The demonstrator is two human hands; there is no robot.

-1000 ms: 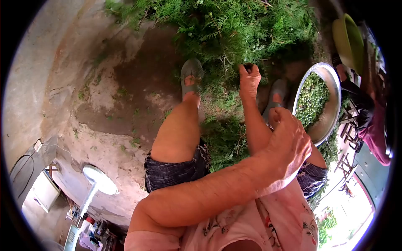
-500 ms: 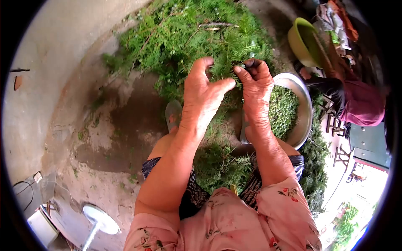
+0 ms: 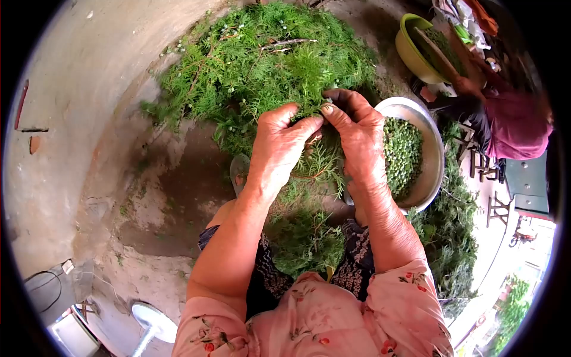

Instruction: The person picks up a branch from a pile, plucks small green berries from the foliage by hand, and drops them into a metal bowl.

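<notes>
**Two pinches meet on one green sprig**

Left of the metal basin [image 3: 432,169], both hands meet over a sprig [image 3: 309,107]. The left hand [image 3: 276,143] has its fingers closed on it; the right hand's [image 3: 361,137] thumb and index finger pinch its near side, though what lies between those tips is too small to tell. Cut foliage [image 3: 232,80] is heaped beyond the basin, to its left; small green pieces [image 3: 401,157] fill much of it. The step looks like picking over the sprig. The next move seems to call for a steady left hold and a light right-hand pluck.
</notes>
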